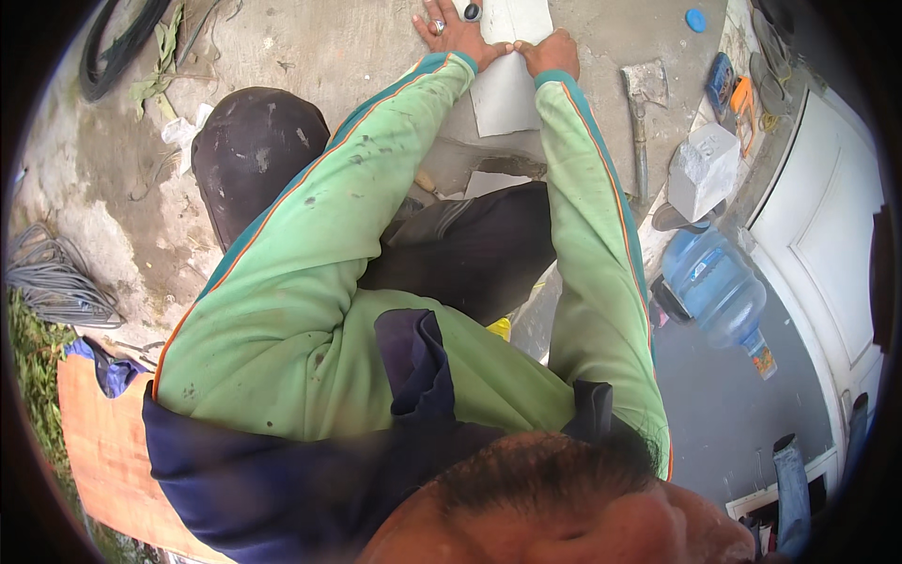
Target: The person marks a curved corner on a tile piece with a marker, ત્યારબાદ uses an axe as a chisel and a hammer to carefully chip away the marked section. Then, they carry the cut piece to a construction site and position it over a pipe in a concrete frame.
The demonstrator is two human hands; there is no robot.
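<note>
Basically, it all hinges on the white sheet at top centre of the frame: it lies flat on the concrete floor, long axis running roughly up-down in the picture, near end pointing back toward the person's knees, far end cut by the upper edge. Both hands sit across that axis, about equally near, one per side, so neither arm has the clear reach advantage. A faint line runs down the sheet, and the thumbs meet or nearly meet by it; can't call the gap. Left hand: unclenched, palm down, fingers splayed up and left, thumb reaching in onto the sheet. A black round-topped piece is just beside its fingers; can't tell if they touch. Right hand: fingers bent at the sheet's right edge, thumb pointing left over it. Contact looks likely, but pinching vs pressing can't be told from here. Around it: a hammer-like tool lies right of the sheet, handle also up-down, apart from the right sleeve. Smaller white offcut sits below the sheet's near end, by the dark trouser leg.
</note>
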